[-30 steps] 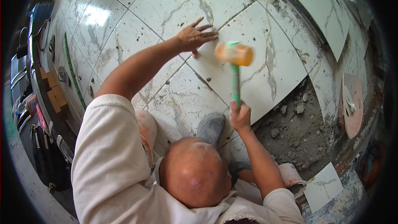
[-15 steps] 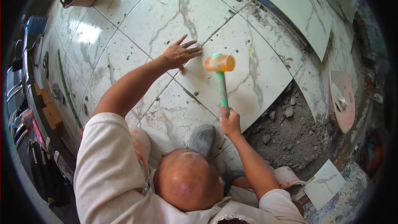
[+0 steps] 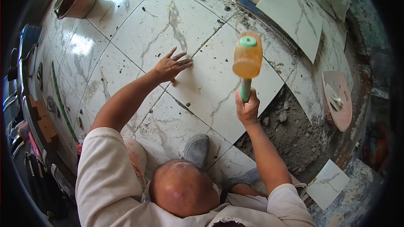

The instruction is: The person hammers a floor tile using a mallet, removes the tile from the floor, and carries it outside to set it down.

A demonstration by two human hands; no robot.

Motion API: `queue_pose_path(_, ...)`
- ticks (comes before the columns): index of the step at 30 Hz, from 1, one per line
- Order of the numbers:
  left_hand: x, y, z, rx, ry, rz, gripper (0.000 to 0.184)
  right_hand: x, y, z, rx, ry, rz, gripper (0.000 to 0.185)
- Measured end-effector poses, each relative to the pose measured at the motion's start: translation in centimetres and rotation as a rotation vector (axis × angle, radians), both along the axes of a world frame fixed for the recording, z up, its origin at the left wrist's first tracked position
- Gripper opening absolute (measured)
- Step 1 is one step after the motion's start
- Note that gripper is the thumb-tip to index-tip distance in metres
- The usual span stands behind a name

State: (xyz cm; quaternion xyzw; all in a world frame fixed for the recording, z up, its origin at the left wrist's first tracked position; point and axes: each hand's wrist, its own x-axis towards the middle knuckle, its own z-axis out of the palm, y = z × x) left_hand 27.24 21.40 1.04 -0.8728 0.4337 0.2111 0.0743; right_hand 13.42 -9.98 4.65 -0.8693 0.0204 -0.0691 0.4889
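Mallet [image 3: 247, 59] is gripped in the closed right hand [image 3: 248, 108] above the floor tile [image 3: 210, 82], at whose left edge the splayed, empty left hand [image 3: 171, 68] is rested and could be bruised by a misaimed blow.

Single fisheye view, close above person's head [image 3: 181, 191], facing forward and down over tiled floor [image 3: 132, 29] to its right edge.

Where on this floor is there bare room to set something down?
The tile between left hand and mallet is bare but for specks. Floor between left hand and bucket is open too, with scattered crumbs. Crowded: right, by the rubble and pink board; left edge, with brown blocks and dark bag.
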Motion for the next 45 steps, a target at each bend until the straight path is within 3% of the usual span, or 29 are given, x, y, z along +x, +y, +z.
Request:
queue_pose_path(3,0.0,0.4,-1.2,-0.036,-0.045,-0.01,0.11,0.0,-2.1,-4.1,-0.191,-0.021,0.1,0.032)
queue_pose_path(5,0.3,0.3,-1.2,-0.013,-0.057,-0.011,0.112,1.4,-1.9,-3.7,-0.642,0.388,0.218,0.033)
queue_pose_path(7,0.3,0.5,-1.3,0.021,-0.054,-0.02,0.115,2.4,-0.3,-2.5,-0.589,0.36,0.246,0.035)
queue_pose_path(10,0.0,-0.1,-0.3,0.063,0.016,0.035,0.113,1.5,0.8,-1.3,-0.379,0.1,0.356,0.035)
queue_pose_path(13,-0.1,0.4,-0.5,-0.036,-0.037,-0.005,0.104,0.3,-1.8,-3.9,-0.52,0.088,0.409,0.033)
queue_pose_path(14,-0.2,0.3,-0.5,-0.032,-0.044,-0.006,0.105,0.4,-2.1,-4.2,-0.668,0.354,0.357,0.034)
queue_pose_path(17,0.0,0.1,-0.2,0.021,-0.01,-0.001,0.11,0.7,-1.1,-2.8,-0.614,0.407,0.351,0.035)
queue_pose_path(19,-0.5,-0.2,-0.2,0.024,0.012,0.008,0.112,-0.5,-0.4,-1.8,-0.545,0.339,0.37,0.035)
queue_pose_path(22,-0.1,0.2,-0.3,0.021,0.008,0.016,0.115,-2.0,-1.6,-3.3,-0.451,0.028,0.563,0.033)
queue_pose_path(23,0.0,0.2,-0.4,0.007,0.002,0.005,0.115,-2.0,-1.9,-3.9,-0.446,0.026,0.568,0.033)
queue_pose_path(25,-0.2,0.0,-0.6,0.043,0.02,0.012,0.115,-2.2,-1.7,-4.3,-0.702,0.322,0.513,0.032)
queue_pose_path(31,0.2,0.4,-1.0,0.043,-0.017,-0.015,0.118,-4.8,-0.1,-4.2,-0.398,0.114,0.634,0.033)
queue_pose_path(33,0.1,0.2,-1.0,0.052,-0.027,-0.016,0.117,-4.6,0.0,-4.7,-0.667,0.465,0.575,0.031)
queue_pose_path(38,0.0,-0.1,0.0,0.096,-0.011,-0.014,0.117,-6.1,1.2,-3.5,-0.456,0.126,0.631,0.032)
queue_pose_path(39,-0.1,0.0,0.0,0.097,-0.013,-0.013,0.117,-6.0,0.6,-4.1,-0.455,0.124,0.631,0.032)
queue_pose_path(41,0.0,0.0,-0.3,0.08,-0.017,-0.01,0.117,-5.1,-0.1,-4.8,-0.722,0.488,0.573,0.032)
queue_pose_path(45,0.1,0.1,-0.4,0.08,-0.011,-0.022,0.118,-5.4,1.0,-2.6,-0.562,0.223,0.609,0.032)
